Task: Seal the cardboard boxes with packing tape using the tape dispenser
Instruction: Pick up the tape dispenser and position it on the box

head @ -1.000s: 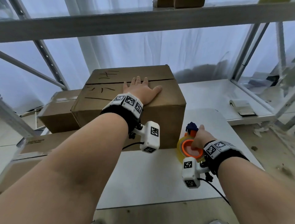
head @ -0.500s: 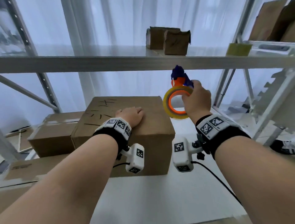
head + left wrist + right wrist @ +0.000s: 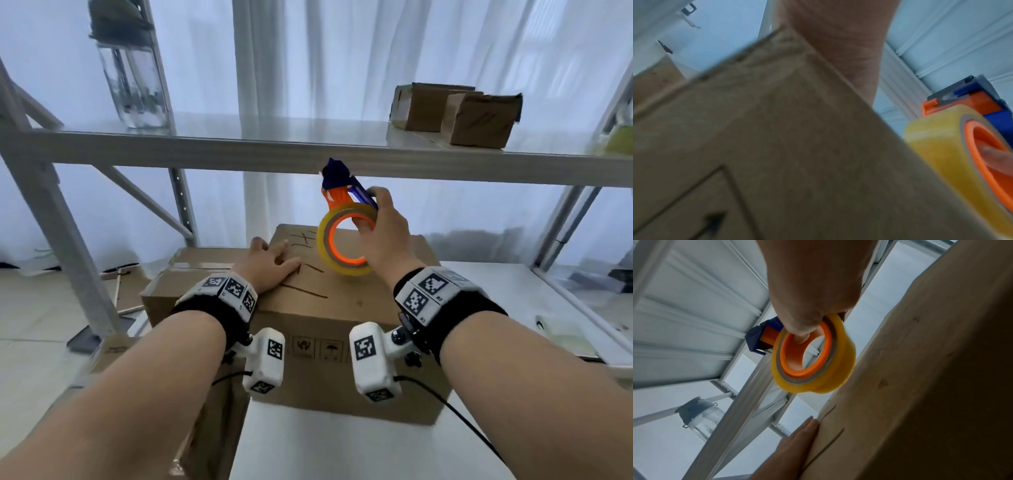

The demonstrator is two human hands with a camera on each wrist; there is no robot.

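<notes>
A large brown cardboard box [image 3: 342, 308] with black pen marks on its top stands on the white table [image 3: 359, 445]. My left hand [image 3: 265, 265] lies flat on the box top, fingers straight. My right hand [image 3: 380, 236] grips the tape dispenser [image 3: 346, 219], an orange and blue frame carrying a yellowish tape roll, in the air just above the box's top right. In the right wrist view a finger goes through the orange core of the dispenser [image 3: 812, 353], with the box [image 3: 920, 386] beside it. The left wrist view shows the box side [image 3: 777, 146] and the dispenser [image 3: 962, 146].
A second box [image 3: 185, 274] sits behind and left of the large one, with more cardboard [image 3: 113, 353] at lower left. A metal shelf [image 3: 308, 154] crosses overhead, bearing two small boxes [image 3: 455, 113] and a glass jar [image 3: 133, 78]. Shelf uprights [image 3: 51, 212] stand left.
My right hand lifted the dispenser off the table and brought it over the box's top. My left hand slid leftwards across the top and stays flat there.
</notes>
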